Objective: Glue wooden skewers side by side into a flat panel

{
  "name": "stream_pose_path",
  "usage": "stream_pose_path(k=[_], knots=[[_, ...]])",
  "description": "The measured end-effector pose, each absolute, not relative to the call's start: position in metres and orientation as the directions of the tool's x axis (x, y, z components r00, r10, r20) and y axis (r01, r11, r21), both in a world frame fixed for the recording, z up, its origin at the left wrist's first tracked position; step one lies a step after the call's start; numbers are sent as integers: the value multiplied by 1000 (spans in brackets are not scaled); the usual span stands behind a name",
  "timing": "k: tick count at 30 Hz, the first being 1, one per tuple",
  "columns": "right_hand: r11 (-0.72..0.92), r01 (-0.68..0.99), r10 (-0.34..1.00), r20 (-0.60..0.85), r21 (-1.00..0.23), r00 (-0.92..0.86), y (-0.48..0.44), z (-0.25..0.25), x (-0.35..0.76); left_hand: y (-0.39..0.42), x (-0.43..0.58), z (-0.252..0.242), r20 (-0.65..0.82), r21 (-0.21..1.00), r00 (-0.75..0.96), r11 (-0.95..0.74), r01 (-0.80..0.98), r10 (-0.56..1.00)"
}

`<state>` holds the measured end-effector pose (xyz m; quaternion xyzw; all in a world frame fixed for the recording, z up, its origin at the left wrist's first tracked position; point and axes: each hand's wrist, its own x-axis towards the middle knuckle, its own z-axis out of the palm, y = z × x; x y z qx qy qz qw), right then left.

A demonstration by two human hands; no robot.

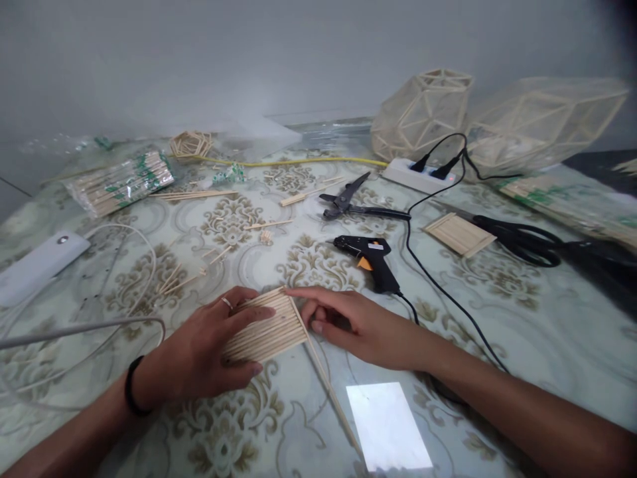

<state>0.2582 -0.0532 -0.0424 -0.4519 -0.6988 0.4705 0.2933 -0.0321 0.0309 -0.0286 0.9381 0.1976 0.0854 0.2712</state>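
Observation:
My left hand (209, 348) lies flat on a panel of thin wooden sticks (271, 328) laid side by side on the patterned table, fingers spread over its left part, a ring on one finger. My right hand (348, 322) rests beside the panel's right edge. Its index finger stretches out to the panel's top corner, and the other fingers are curled. A long single stick (326, 382) runs along that edge and on toward me.
A black glue gun (371, 259) lies just beyond my right hand, its cord trailing right. Behind are cutters (348, 199), scissors (527, 239), a small stick panel (460, 234), a power strip (423, 176), stick-frame shapes (423, 113), bundled sticks (119, 182) and loose sticks (179, 279).

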Motion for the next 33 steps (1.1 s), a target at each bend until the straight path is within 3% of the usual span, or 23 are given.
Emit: stream_pose_path(k=[10,14,22,33], knots=[[66,300,934,-46,-952,-354,-54,-41,257,30,-31,-27,66,577,911,-760,298,407],[109,368,926,-40,-923,-375,-53,-38,256,28,-29,-27,126,576,902,-770,273,414],[138,336,917,-9,-932,-400,-51,-39,257,22,-28,-27,186,526,903,-816,241,387],[-30,265,917,-132,-964,-376,-50,-37,257,18,-24,-31,296,462,882,-863,203,366]])
